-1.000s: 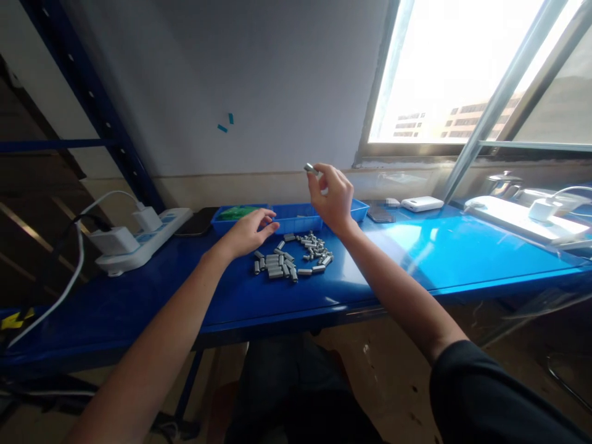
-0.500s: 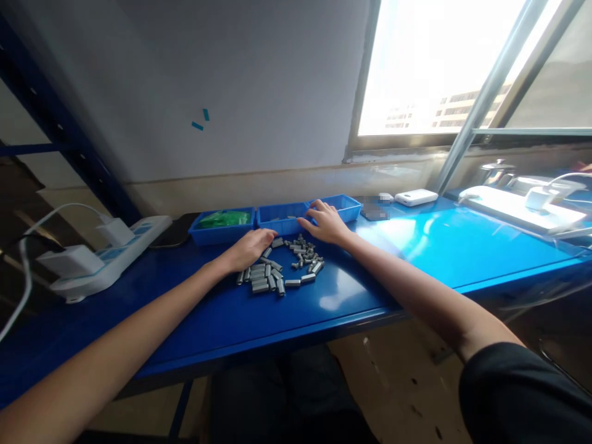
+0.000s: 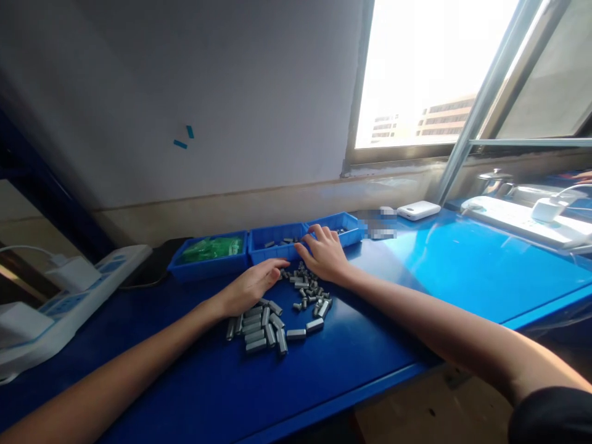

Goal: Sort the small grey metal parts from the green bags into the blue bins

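Observation:
My left hand (image 3: 252,288) hovers low over the left side of a pile of long hexagonal metal standoffs (image 3: 253,337), fingers stretched out and thumb apart, with nothing seen in it. Right of them lies a heap of small metal screws (image 3: 305,296). My right hand (image 3: 325,254) is above the heap's far right edge, fingers spread and bent, by the front walls of the middle blue bin (image 3: 276,253) and the right blue bin (image 3: 354,235). A few metal pieces lie in both bins. What is under my right palm is hidden.
A left blue bin (image 3: 208,269) holds a green plastic bag (image 3: 210,248). A white power strip (image 3: 78,305) with plugs and a dark flat object (image 3: 160,262) are on the left. At the back right are a white power bank (image 3: 419,210) and another power strip (image 3: 518,217).
The view has shifted closer and lower over the table. My left hand has lifted its thumb away from its fingers. My right hand stays near the bins, fingers still spread.

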Tool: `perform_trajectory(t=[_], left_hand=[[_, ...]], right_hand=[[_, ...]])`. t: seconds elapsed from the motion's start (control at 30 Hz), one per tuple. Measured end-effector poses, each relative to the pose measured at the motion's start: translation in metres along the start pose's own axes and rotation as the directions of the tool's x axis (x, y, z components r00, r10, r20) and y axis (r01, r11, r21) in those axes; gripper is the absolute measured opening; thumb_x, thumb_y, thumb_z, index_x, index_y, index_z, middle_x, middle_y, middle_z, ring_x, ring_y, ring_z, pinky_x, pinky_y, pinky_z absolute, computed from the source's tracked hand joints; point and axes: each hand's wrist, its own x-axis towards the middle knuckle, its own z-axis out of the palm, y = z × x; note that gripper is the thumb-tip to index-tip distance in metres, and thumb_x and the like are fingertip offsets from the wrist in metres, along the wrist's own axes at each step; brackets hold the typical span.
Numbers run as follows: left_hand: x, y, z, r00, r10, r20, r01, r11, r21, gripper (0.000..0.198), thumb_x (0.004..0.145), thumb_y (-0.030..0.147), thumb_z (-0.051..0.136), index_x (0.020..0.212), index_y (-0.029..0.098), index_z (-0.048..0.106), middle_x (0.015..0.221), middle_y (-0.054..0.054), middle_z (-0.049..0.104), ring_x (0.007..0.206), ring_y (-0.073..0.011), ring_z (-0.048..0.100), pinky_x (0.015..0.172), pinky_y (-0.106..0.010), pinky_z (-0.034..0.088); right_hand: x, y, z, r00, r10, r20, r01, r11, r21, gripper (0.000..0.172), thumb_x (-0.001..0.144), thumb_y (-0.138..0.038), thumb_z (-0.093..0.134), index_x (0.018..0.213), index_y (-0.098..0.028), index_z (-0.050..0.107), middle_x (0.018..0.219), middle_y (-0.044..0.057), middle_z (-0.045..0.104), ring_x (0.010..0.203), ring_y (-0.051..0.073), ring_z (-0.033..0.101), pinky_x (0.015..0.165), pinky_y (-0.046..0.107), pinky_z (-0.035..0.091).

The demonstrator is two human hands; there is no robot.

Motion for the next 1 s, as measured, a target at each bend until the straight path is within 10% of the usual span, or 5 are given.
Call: perform_trajectory(t=[0.47, 0.77, 1.0], left_hand=[[0.006, -0.006, 0.005, 0.999, 0.027, -0.030, -0.027, 0.999, 0.025, 0.028, 0.091, 0.032, 0.046, 0.111, 0.022, 0.063, 0.119, -0.005, 0.066, 0.112, -0.0204, 0.059, 0.102, -0.032, 0.043], [0.005, 0.000, 0.003, 0.998, 0.062, -0.029, -0.060, 0.997, 0.054, 0.022, 0.089, 0.030, 0.048, 0.103, 0.022, 0.064, 0.112, -0.006, 0.066, 0.105, -0.0206, 0.060, 0.097, -0.031, 0.045], [0.004, -0.005, 0.004, 0.997, 0.077, -0.018, -0.076, 0.996, 0.041, 0.021, 0.088, 0.030, 0.050, 0.105, 0.024, 0.062, 0.115, -0.005, 0.064, 0.109, -0.0218, 0.058, 0.099, -0.033, 0.044]], right_hand=[[0.000, 0.003, -0.011, 0.982, -0.131, -0.135, 0.152, 0.976, 0.158, 0.026, 0.092, -0.034, 0.047, 0.100, -0.016, 0.064, 0.102, 0.012, 0.061, 0.102, 0.026, 0.050, 0.089, 0.038, 0.040], [-0.013, -0.014, -0.030, 0.936, -0.150, 0.319, 0.025, 0.931, 0.364, 0.014, 0.080, -0.015, 0.056, 0.083, -0.018, 0.069, 0.078, 0.004, 0.065, 0.068, 0.015, 0.058, 0.063, 0.026, 0.041], [-0.008, -0.013, -0.033, 0.969, -0.142, 0.203, 0.043, 0.904, 0.426, 0.017, 0.078, -0.008, 0.055, 0.074, -0.019, 0.066, 0.071, 0.002, 0.063, 0.063, 0.014, 0.058, 0.059, 0.024, 0.044]])
